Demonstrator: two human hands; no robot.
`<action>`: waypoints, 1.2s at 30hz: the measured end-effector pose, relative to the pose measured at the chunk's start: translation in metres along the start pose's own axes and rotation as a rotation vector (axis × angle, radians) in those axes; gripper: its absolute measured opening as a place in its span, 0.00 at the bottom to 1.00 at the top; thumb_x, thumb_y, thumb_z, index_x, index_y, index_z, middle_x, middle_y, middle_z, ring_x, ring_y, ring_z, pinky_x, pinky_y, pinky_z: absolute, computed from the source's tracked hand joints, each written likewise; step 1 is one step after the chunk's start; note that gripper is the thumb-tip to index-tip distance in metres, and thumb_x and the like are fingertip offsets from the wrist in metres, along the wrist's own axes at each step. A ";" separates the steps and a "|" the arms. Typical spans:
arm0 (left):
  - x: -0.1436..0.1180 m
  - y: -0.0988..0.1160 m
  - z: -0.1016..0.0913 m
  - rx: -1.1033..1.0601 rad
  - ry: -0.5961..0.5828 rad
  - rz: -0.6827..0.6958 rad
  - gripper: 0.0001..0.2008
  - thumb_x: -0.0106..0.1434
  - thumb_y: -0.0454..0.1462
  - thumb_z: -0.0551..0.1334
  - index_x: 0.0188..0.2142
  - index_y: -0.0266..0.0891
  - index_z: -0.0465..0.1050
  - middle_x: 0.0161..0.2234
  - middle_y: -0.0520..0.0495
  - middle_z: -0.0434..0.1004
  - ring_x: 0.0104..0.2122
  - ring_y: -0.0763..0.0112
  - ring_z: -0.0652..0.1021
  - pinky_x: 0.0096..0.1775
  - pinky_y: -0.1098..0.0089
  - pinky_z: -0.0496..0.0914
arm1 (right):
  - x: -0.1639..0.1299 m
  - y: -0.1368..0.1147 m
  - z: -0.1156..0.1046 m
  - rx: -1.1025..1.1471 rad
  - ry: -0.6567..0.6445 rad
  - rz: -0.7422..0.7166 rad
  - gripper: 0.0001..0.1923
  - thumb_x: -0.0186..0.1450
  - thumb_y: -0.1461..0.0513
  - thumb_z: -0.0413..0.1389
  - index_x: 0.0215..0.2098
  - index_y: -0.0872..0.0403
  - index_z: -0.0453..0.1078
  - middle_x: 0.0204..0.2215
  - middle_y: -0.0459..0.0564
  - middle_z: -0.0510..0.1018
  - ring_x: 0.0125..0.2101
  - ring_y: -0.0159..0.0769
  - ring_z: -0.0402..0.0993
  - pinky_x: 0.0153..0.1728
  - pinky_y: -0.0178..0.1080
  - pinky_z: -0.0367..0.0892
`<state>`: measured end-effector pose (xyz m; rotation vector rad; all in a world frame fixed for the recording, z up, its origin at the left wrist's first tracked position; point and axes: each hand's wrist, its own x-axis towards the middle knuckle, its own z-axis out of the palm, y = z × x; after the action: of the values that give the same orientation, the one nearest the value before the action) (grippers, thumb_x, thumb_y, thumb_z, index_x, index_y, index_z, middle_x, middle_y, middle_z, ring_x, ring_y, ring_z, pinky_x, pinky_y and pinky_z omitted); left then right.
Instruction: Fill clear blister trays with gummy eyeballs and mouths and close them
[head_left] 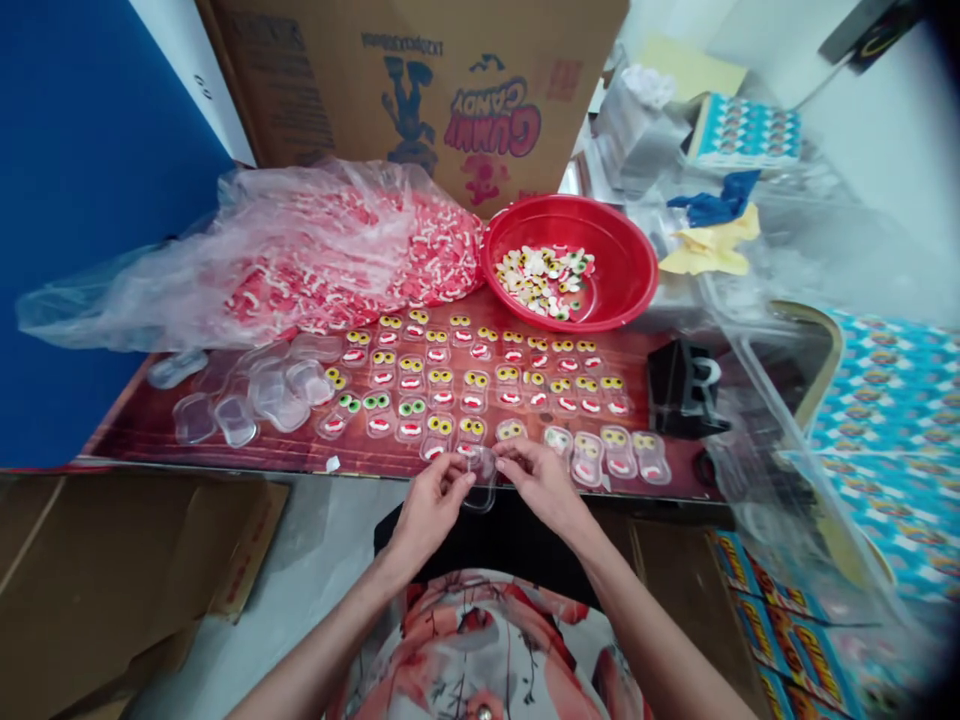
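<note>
L hand (pixel 429 502): thumb + fingers pinched on the L side of a clear shell (pixel 480 497). R hand (pixel 547 482): thumb and fingertips up at its other edge; can't tell if they're closed on it or just resting. Shell sits between my hands, low over the front edge of the table (pixel 277 452).

Handling, my judgement: light pinch at the rims only, walls look thin and would prob. buckle under a squeeze. Level shell, even pull L vs. R. Wrists off the filled trays (pixel 410 430) just past my fingers (yellow or green eyes over red-and-white mouths, all staring back). A knuckle could knock the nearest ones.

Farther out: more trays in a row (pixel 587 460) to R, approx. in line w/ my hand. Loose clear shells (pixel 281 397) heaped to L. Behind: bag of red-and-white gummies (pixel 442 250), red basin (pixel 626 270) w/ eye pieces.
</note>
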<state>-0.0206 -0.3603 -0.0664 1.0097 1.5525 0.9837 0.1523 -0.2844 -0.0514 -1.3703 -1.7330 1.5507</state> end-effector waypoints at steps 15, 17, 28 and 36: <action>0.031 0.007 -0.001 0.732 0.181 0.241 0.16 0.68 0.31 0.55 0.54 0.37 0.71 0.49 0.38 0.75 0.47 0.58 0.77 0.49 0.61 0.72 | 0.034 -0.031 0.029 -0.843 0.173 0.039 0.15 0.70 0.66 0.46 0.48 0.57 0.73 0.44 0.60 0.78 0.39 0.43 0.77 0.37 0.39 0.67; 0.032 0.014 -0.002 0.783 0.152 0.197 0.17 0.68 0.32 0.54 0.56 0.38 0.70 0.48 0.38 0.76 0.45 0.59 0.78 0.47 0.62 0.72 | 0.035 -0.034 0.031 -0.907 0.162 0.048 0.16 0.71 0.65 0.45 0.51 0.56 0.72 0.46 0.61 0.77 0.40 0.44 0.77 0.36 0.39 0.67; 0.034 0.032 -0.003 1.016 0.078 0.048 0.21 0.72 0.39 0.51 0.62 0.49 0.67 0.46 0.44 0.75 0.38 0.61 0.79 0.36 0.67 0.69 | 0.040 -0.039 0.030 -1.003 0.110 0.100 0.18 0.74 0.61 0.41 0.52 0.52 0.71 0.49 0.58 0.75 0.42 0.43 0.78 0.37 0.38 0.68; 0.031 0.038 0.002 1.069 0.013 0.019 0.22 0.71 0.41 0.54 0.64 0.49 0.65 0.50 0.43 0.74 0.41 0.60 0.79 0.38 0.67 0.68 | 0.044 -0.036 0.020 -1.061 0.043 0.096 0.15 0.73 0.62 0.43 0.48 0.52 0.71 0.47 0.57 0.76 0.40 0.42 0.78 0.37 0.38 0.68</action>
<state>-0.0182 -0.3186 -0.0410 1.7146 2.1100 0.0831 0.1045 -0.2520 -0.0360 -1.9064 -2.6251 0.5477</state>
